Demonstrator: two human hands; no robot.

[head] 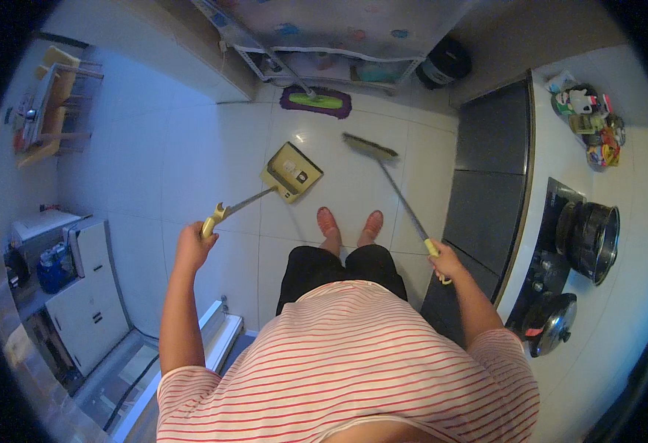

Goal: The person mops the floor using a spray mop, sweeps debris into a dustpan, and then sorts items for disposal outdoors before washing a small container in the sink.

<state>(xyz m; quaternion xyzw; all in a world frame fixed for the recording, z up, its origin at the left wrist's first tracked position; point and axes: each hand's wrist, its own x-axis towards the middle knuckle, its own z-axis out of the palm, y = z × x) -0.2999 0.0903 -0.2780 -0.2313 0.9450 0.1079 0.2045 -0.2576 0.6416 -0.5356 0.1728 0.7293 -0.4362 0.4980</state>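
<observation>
My left hand (195, 245) is closed around the yellow grip of a long-handled dustpan (295, 170). Its yellow pan lies out in front of my feet, to the left, and a sticker shows inside it. In my right hand (445, 260) is the yellow-gripped end of a broom (404, 199). The grey handle runs forward to a bristle head (369, 146) on or just over the tiles, right of the pan and apart from it. Whether the pan touches the floor I cannot tell.
A flat mop (316, 102) with purple fringe leans by a covered shelf rack (329, 52). A dark bin (444, 62) stands at the far right corner. Along my right runs a counter with a gas stove (545, 266), a steel pot (589, 241) and a lidded pan (551, 325). White cabinets (88, 310) stand left.
</observation>
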